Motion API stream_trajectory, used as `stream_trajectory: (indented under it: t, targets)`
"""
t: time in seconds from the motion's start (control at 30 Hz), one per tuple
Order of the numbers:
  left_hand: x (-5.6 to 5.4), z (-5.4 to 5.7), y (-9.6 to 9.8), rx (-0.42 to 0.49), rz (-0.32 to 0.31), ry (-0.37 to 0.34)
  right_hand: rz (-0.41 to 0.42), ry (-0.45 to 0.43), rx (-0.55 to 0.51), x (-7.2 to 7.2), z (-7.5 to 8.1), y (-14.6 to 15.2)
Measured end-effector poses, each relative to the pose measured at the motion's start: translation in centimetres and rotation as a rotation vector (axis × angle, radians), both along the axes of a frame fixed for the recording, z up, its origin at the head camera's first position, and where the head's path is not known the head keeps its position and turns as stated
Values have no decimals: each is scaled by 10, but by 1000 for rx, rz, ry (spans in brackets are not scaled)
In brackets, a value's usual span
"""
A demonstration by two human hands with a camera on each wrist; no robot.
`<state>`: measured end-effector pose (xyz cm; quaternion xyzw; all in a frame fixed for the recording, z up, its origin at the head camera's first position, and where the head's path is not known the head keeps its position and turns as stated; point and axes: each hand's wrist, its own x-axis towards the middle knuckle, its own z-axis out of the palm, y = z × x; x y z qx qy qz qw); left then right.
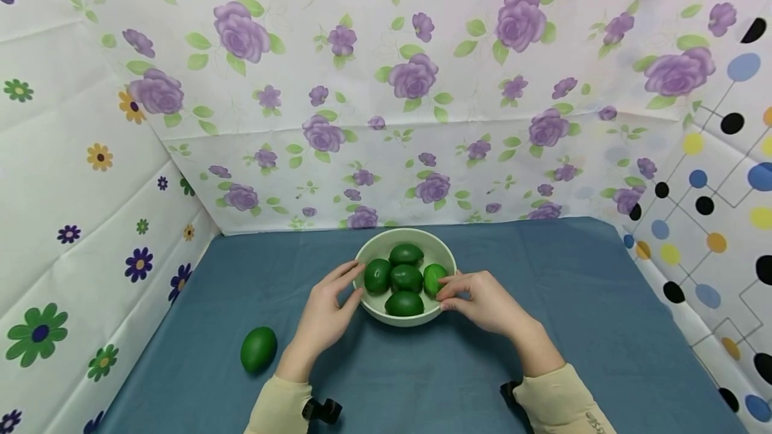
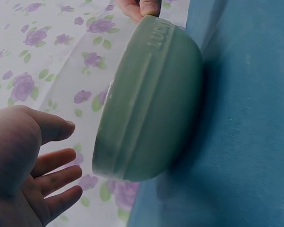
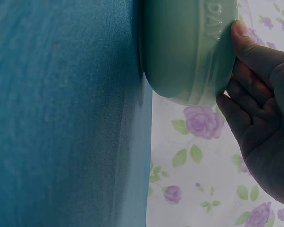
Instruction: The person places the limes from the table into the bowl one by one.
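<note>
A pale green bowl [image 1: 368,307] sits near the table's far edge, with several smooth dark green avocado-like fruits [image 1: 406,278] and a brighter green fruit [image 1: 435,279] inside. My left hand [image 1: 330,307] is at the bowl's left side, fingers spread; the left wrist view shows these fingers [image 2: 57,163] apart from the bowl wall. At the right rim, my right hand [image 1: 482,300] holds the bowl between thumb and fingers, its fingertips beside the brighter fruit. In the right wrist view the thumb [image 3: 240,30] presses on the rim. Another dark green fruit [image 1: 259,350] lies left of my left hand.
Blue cloth [image 1: 410,380] covers the table. A white sheet with purple roses [image 1: 416,79] stands behind it, with a flower-print sheet [image 1: 60,186] on the left and a dotted sheet [image 1: 712,220] on the right.
</note>
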<state>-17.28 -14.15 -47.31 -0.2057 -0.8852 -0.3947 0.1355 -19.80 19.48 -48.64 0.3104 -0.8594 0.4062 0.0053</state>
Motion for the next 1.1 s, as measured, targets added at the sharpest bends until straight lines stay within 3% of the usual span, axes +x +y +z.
stream_trajectory:
  t: [0.23, 0.5, 0.8, 1.1]
  targets:
    - [7, -8, -7, 34, 8, 21, 2, 25, -1, 0, 0, 1]
    - [20, -11, -16, 71, 38, 71, 4, 16, -5, 0, 0, 1]
    - [30, -14, -27, 52, 41, 86, -4, -6, -3, 1, 2, 0]
    - [39, -18, -45, 25, 97, 80, -1, 14, 1, 0, -1, 0]
